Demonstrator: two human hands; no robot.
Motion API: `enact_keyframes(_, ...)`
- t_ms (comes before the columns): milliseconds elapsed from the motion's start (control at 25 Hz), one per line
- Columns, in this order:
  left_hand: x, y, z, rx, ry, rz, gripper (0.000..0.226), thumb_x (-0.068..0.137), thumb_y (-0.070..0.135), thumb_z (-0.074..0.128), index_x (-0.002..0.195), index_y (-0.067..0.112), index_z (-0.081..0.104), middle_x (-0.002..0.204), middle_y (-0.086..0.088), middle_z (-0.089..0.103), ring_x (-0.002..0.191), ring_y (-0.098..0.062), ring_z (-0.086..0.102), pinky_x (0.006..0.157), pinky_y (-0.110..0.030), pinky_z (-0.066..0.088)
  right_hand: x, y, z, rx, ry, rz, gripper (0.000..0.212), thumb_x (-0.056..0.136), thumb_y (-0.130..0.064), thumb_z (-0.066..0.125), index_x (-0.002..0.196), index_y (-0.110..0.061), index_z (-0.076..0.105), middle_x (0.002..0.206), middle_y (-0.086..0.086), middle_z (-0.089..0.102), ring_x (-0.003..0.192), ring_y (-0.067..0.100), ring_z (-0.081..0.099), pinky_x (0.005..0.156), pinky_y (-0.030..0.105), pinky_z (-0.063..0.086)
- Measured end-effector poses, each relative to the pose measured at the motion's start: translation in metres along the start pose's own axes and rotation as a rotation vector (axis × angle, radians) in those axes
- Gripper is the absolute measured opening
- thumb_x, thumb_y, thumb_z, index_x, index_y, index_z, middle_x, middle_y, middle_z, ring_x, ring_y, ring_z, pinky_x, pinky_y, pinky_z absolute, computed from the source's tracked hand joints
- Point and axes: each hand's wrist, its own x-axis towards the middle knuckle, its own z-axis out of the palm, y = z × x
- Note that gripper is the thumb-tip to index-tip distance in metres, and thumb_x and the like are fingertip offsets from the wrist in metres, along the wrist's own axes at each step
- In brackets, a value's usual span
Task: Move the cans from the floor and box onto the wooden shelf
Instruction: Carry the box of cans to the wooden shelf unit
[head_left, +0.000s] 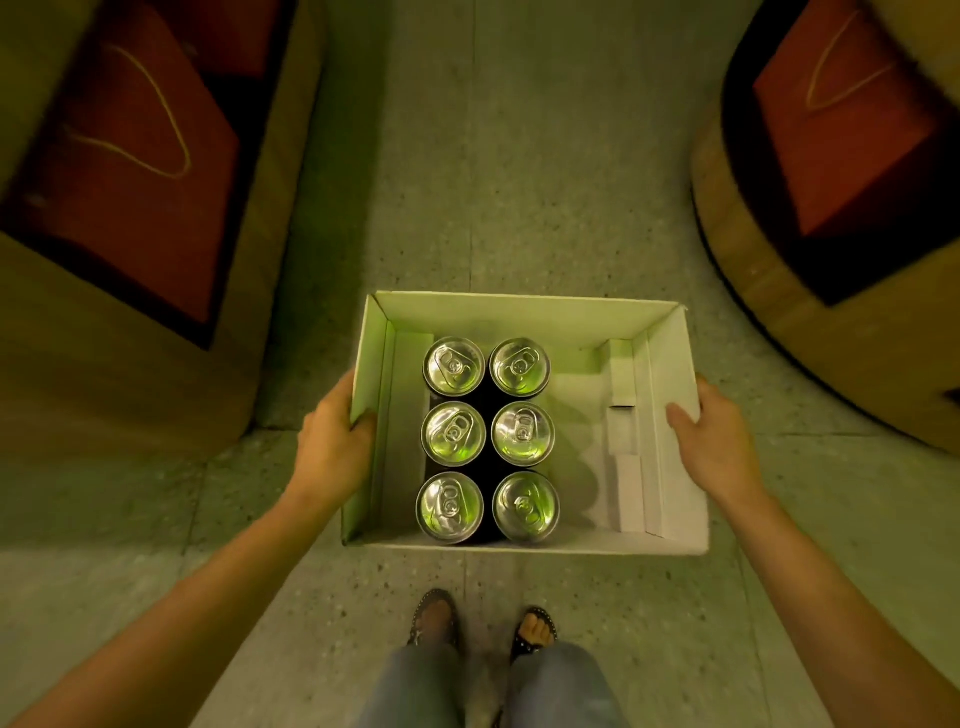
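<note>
Both hands clasp one white box (524, 312) by its side walls, left hand (332, 441) and right hand (719, 441) with thumbs hooked inside; between them six cans (488, 439) stand upright in two rows; beneath, speckled floor (519, 182), two wooden units (93, 338) flanking

We saw a box (524, 312) of white, matt cardboard with smooth folded walls. The cans (488, 439) had shiny bare-metal tops that mirrored the light, and dark sides. The floor (519, 182) looked like matt, speckled stone tiles. Our trousers (483, 686) were faded blue denim, and our sandals (483, 621) were dark with small studs.
</note>
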Motion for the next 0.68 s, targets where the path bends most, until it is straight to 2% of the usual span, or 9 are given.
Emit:
enact_keyframes(80, -0.020, 0.062, -0.053, 0.016, 0.001, 0.015, 0.047, 0.089, 0.002, 0.043, 0.130, 0.024, 0.045, 0.112, -0.008, 0.062, 0.102, -0.034, 0.059, 0.089, -0.052, 0.050, -0.016, -0.062, -0.059, -0.006, -0.011, -0.013, 0.029, 0.091, -0.004, 0.044, 0.119, -0.003, 0.055, 0.114, 0.018, 0.063, 0.088, 0.019, 0.052, 0.076, 0.027, 0.038)
enact_keyframes(240, -0.051, 0.173, -0.145, 0.010, 0.002, 0.012, 0.047, 0.090, 0.000, 0.042, 0.133, 0.019, 0.043, 0.121, -0.008, 0.060, 0.113, -0.031, 0.055, 0.098, -0.048, 0.046, -0.037, -0.172, -0.158, -0.072, 0.007, -0.050, 0.027, 0.091, -0.006, 0.045, 0.116, -0.003, 0.055, 0.108, 0.011, 0.062, 0.090, 0.023, 0.054, 0.072, 0.027, 0.039)
enact_keyframes(320, -0.063, 0.220, -0.187, 0.008, 0.026, 0.053, 0.045, 0.088, -0.002, 0.043, 0.128, 0.018, 0.048, 0.116, -0.006, 0.062, 0.113, -0.031, 0.055, 0.096, -0.045, 0.044, -0.043, -0.218, -0.198, -0.116, 0.039, -0.085, 0.025, 0.090, -0.009, 0.046, 0.113, -0.003, 0.056, 0.111, 0.015, 0.064, 0.098, 0.032, 0.058, 0.080, 0.036, 0.047)
enact_keyframes(440, -0.069, 0.269, -0.236, -0.009, 0.054, 0.121, 0.045, 0.086, -0.005, 0.044, 0.125, 0.017, 0.052, 0.115, -0.007, 0.062, 0.112, -0.030, 0.056, 0.093, -0.043, 0.045, -0.043, -0.276, -0.237, -0.124, 0.076, -0.142, 0.029, 0.089, -0.010, 0.046, 0.115, -0.006, 0.057, 0.114, 0.017, 0.064, 0.102, 0.035, 0.059, 0.086, 0.042, 0.049)
enact_keyframes(600, -0.050, 0.308, -0.283, -0.034, 0.073, 0.164, 0.042, 0.087, -0.001, 0.046, 0.122, 0.019, 0.053, 0.119, -0.011, 0.062, 0.110, -0.034, 0.057, 0.095, -0.052, 0.048, -0.029, -0.338, -0.264, -0.172, 0.107, -0.186, 0.027, 0.089, -0.011, 0.046, 0.113, -0.003, 0.056, 0.115, 0.021, 0.062, 0.102, 0.037, 0.058, 0.087, 0.045, 0.048)
enact_keyframes(680, -0.031, 0.324, -0.302, -0.009, 0.081, 0.170, 0.041, 0.087, 0.001, 0.049, 0.124, 0.018, 0.052, 0.121, -0.013, 0.062, 0.112, -0.035, 0.057, 0.097, -0.052, 0.046, -0.018, -0.364, -0.270, -0.188, 0.102, -0.209, 0.028, 0.089, -0.010, 0.045, 0.113, -0.002, 0.056, 0.116, 0.022, 0.061, 0.103, 0.038, 0.058, 0.086, 0.043, 0.048)
